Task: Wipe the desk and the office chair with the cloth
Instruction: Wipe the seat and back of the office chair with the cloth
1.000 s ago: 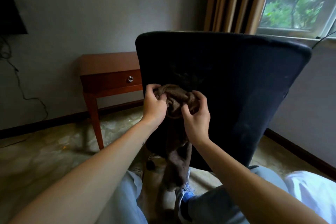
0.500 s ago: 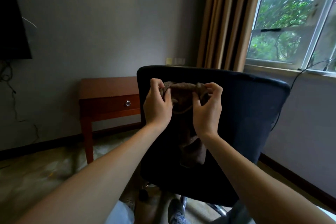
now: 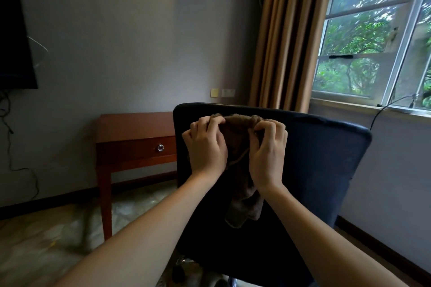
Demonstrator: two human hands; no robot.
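Left hand: Your left hand (image 3: 206, 149) sits just left of the frame's centre. Its fingers are curled and its grip is clamped on the upper left edge of the cloth.
Right hand: Your right hand (image 3: 268, 154) is just right of centre. Its fingers are curled the same way, with the grip pinched on the upper right edge of the same cloth.
Cloth: The brown, fuzzy cloth (image 3: 236, 144) is drawn between your two hands, close under the top edge of the chair's back. The rest hangs in a loose bunch between your wrists, in front of the backrest. You cannot tell from this view whether it presses against the backrest.
Office chair: The office chair (image 3: 326, 158) turns its broad dark backrest toward you, filling the centre and lower right of the frame. Its top edge runs just above your knuckles.
Desk: The reddish wooden desk (image 3: 135, 123) stands at middle left, against the grey wall and behind the chair, whose back hides the right end of the tabletop. Its drawer carries a ring pull (image 3: 160, 147).
Wall: A yellow note (image 3: 214, 92) and a pale switch plate (image 3: 228, 92) sit side by side just above the chair's top edge.
Screen: A black panel (image 3: 14, 35) hangs at the far left edge, with cables trailing below it.
Window: The window (image 3: 373, 53) fills the upper right and shows green foliage outside. A tan curtain (image 3: 286, 30) hangs just to its left.
Floor: The pale patterned floor (image 3: 58, 235) shows at lower left.
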